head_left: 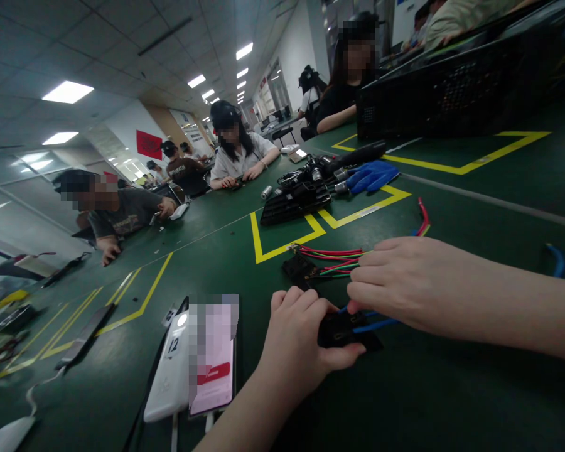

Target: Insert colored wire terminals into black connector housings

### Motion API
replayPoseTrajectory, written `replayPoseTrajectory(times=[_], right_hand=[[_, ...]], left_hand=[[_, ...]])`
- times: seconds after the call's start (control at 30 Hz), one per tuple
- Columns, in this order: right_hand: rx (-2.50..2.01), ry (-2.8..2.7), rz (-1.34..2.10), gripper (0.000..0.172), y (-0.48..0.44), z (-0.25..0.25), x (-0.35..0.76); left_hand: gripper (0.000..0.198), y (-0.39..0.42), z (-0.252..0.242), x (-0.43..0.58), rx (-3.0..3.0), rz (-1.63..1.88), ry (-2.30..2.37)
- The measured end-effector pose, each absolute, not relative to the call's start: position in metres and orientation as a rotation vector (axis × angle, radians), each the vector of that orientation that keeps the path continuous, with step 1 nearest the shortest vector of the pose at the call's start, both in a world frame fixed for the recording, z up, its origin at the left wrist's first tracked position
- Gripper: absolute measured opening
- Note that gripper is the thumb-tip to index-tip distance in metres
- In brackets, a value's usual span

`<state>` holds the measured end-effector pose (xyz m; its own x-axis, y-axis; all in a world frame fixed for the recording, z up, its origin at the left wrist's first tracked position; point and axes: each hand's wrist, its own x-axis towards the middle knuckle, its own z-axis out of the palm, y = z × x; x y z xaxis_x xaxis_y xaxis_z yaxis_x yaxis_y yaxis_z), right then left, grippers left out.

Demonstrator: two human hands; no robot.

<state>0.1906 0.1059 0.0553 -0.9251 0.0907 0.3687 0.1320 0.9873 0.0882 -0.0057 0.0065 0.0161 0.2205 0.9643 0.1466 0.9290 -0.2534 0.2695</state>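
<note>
My left hand (306,339) is closed around a black plastic block (341,329), thumb along its near side and fingers over the far side. Blue wires (376,325) run from the block toward the right. Over them my right hand (395,282) is closed, its fingertips pinching a blue wire near the block; the exact grip is partly hidden. Just beyond, a second dark block (299,267) has red wires (332,252) and green wires (336,270) attached, which pass behind my right hand. Their red ends (422,216) show past the knuckles.
Left of my hands lie a white power bank (167,370) marked 12 and a lit phone (214,364), both cabled. Farther off are blue gloves (370,177), a black tool pile (296,204) and a large black case (433,100). Several people sit around the green table (207,263).
</note>
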Motion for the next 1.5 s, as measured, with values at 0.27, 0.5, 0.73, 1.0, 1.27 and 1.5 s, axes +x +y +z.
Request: replayPoseTrajectory(times=[0.27,0.5,0.73,1.0,1.27,1.5], right_hand=[[-0.679,-3.158,-0.021,0.025,0.114,0.053,0.186],[-0.396,-2.934,-0.058,0.02,0.114,0.053,0.19],[-0.254,-2.76,-0.079,0.024,0.11,0.052,0.191],[-0.716,-3.142,0.224,0.032,0.121,0.049,0.19],[-0.426,-2.926,0.073,0.023,0.109,0.059,0.19],[-0.623,-3.025,0.153,0.028,0.114,0.057,0.189]], left_hand=[[0.037,0.006,0.018,-0.006,2.332,0.459,1.819],[0.037,0.008,0.016,-0.007,2.343,0.448,1.827],[0.039,0.007,0.015,-0.007,2.371,0.441,1.826],[0.038,0.006,0.016,-0.006,2.334,0.451,1.822],[0.038,0.007,0.015,-0.006,2.36,0.437,1.818],[0.037,0.007,0.015,-0.006,2.345,0.447,1.824]])
